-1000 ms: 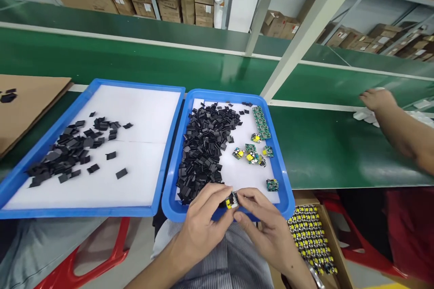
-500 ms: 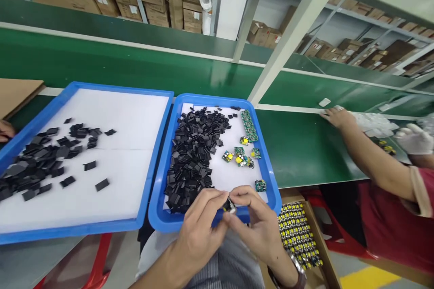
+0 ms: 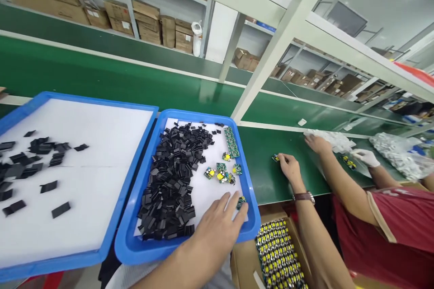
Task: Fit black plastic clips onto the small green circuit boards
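My left hand (image 3: 222,221) reaches over the front right of the smaller blue tray (image 3: 255,216), palm down with fingers apart. Its fingertips are beside a small green circuit board (image 3: 241,202). Over the green bench to the right of the tray, my right hand (image 3: 290,169) pinches a circuit board with a yellow part (image 3: 275,157). Inside the tray lie a heap of thin black pieces (image 3: 169,176), several boards with yellow parts (image 3: 221,175) and a strip of joined green boards (image 3: 231,142).
At left, a larger blue tray (image 3: 135,144) holds scattered black pieces (image 3: 40,146). A carton (image 3: 246,262) below the bench edge contains rows of yellow-topped boards (image 3: 280,253). Co-workers' hands (image 3: 318,143) are beside plastic bags at right. A slanted post (image 3: 257,76) rises behind the tray.
My hands have parted from around a small piece in front of the tray. The right carried a board over the bench; the left moved over the tray. The view has shifted right.
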{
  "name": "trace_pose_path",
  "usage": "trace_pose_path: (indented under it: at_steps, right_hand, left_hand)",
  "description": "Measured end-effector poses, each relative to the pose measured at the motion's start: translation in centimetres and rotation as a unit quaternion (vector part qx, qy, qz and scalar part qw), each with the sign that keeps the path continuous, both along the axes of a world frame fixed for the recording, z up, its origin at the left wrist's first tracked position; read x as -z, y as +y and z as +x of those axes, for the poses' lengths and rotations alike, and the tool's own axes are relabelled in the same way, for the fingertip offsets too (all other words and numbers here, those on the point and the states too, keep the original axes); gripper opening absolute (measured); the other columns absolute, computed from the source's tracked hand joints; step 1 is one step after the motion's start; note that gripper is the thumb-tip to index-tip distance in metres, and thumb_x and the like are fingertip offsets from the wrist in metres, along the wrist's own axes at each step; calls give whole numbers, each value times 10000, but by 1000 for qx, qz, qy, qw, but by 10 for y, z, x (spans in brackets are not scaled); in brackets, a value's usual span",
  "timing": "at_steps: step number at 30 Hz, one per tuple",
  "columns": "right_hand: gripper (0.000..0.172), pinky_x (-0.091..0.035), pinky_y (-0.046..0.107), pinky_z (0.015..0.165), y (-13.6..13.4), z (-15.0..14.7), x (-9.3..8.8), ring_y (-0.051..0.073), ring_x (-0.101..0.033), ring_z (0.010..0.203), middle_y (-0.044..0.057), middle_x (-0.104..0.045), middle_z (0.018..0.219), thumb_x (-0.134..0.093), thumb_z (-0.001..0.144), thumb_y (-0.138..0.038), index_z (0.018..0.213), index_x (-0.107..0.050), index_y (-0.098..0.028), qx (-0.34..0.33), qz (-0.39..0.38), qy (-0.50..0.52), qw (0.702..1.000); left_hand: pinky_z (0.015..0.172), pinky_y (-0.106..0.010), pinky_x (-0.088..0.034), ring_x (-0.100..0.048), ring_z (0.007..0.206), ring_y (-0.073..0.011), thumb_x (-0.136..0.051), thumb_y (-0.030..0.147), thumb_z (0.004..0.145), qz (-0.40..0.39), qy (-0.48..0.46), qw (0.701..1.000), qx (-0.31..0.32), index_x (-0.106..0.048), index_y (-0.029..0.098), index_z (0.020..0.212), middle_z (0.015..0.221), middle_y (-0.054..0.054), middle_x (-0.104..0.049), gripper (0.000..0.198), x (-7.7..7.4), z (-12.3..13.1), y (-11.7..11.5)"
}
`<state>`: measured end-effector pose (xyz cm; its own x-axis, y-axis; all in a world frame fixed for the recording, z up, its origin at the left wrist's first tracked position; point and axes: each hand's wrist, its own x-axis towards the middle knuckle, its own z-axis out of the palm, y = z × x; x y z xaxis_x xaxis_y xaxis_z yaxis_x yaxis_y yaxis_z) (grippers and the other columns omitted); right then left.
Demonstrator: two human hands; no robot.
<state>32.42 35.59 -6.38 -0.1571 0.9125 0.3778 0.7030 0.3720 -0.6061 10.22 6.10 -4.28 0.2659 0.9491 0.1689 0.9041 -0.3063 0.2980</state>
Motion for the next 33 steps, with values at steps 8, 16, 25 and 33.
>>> trace_pose_path:
  at_steps: [8, 16, 25, 33]
  right_hand:
    - [279, -556, 489, 961, -75, -108, -23, 303, -690, 1067, 125, -777, 1103, -613, 1005, -425, 1113, -773, -223, -315, 71, -52, 945]
    - [110, -540, 425, 842, -134, -206, -33, 266, -665, 845, 58, -734, 828, -742, 944, -295, 879, -776, -213, -470, 92, -137, 867]
    - [133, -564, 413, 781, -156, -191, -45, 255, -660, 850, 84, -740, 868, -619, 998, -146, 927, -719, -196, -467, 135, -113, 867]
    - [430, -610, 482, 835, -209, -137, -55, 283, -697, 964, 107, -766, 1012, -560, 948, -7, 1273, -682, -260, -491, 248, -43, 834]
  left_hand:
    - [763, -387, -605, -705, 950, -298, -549, 35, 939, -45, 31, 997, -50, -712, 118, 966, 965, -143, -733, 185, 1, 27, 32]
    - [745, -423, -632, -692, 863, -278, -489, -81, 799, -90, 17, 989, -120, -636, 149, 1034, 1033, -124, -692, 360, -23, -10, -17]
    - [893, -407, -624, -701, 1004, -238, -495, 197, 1050, 70, -297, 926, -222, -616, 205, 1280, 1134, -98, -678, 260, -10, -49, -50]
    - [671, -268, -622, -707, 675, -143, -678, 377, 968, -16, -667, 700, -253, -737, 165, 1057, 858, -30, -727, 237, -20, -65, -49]
